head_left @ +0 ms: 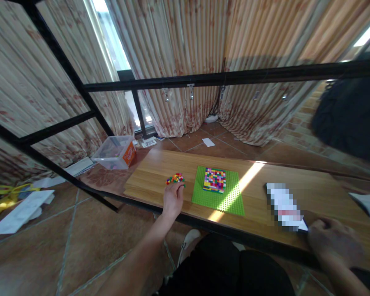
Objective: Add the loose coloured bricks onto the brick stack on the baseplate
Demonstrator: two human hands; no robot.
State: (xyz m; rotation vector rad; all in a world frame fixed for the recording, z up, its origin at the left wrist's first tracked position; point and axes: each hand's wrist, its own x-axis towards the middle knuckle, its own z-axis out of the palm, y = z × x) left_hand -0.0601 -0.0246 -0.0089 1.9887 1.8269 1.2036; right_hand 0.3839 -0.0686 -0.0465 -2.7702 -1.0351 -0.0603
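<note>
Head view: colourful brick pile (174, 178) just beyond the left hand (173, 199), grip narrow, contents unclear.

Left hand (173, 198): extended forward, fingers bent, tips drawn together; grip contents indiscernible.
Left forearm (143, 246): bare, slanting forward from below.
Right hand (334, 240): blurred, fingers curled, well apart from the left.
Right forearm (347, 271): bare, partly visible at lower right.
</note>
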